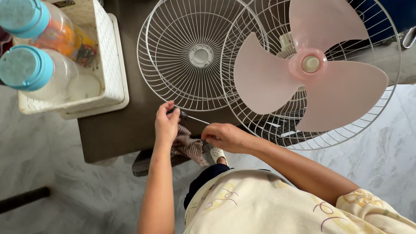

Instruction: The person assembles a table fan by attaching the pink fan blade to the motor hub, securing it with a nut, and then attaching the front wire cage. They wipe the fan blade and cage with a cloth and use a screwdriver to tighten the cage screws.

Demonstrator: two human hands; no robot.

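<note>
My left hand (166, 123) grips the dark handle of a screwdriver (190, 117) at the front edge of a brown table (117, 130). Its thin metal shaft runs right toward my right hand (224, 137), whose fingers are pinched closed around the shaft's tip or something small there; what exactly cannot be seen. Just beyond the hands lies a detached white wire fan grille (190, 52). To its right stands the fan's rear grille (381, 104) with three pink blades (312, 65) mounted on the hub. A striped cloth (187, 146) hangs below my left hand.
A white plastic basket (108, 65) at the table's left holds two clear bottles with blue caps (26, 67). Grey marble floor (65, 186) lies below, with a dark bar at lower left. A white sandal (218, 154) shows under my right hand.
</note>
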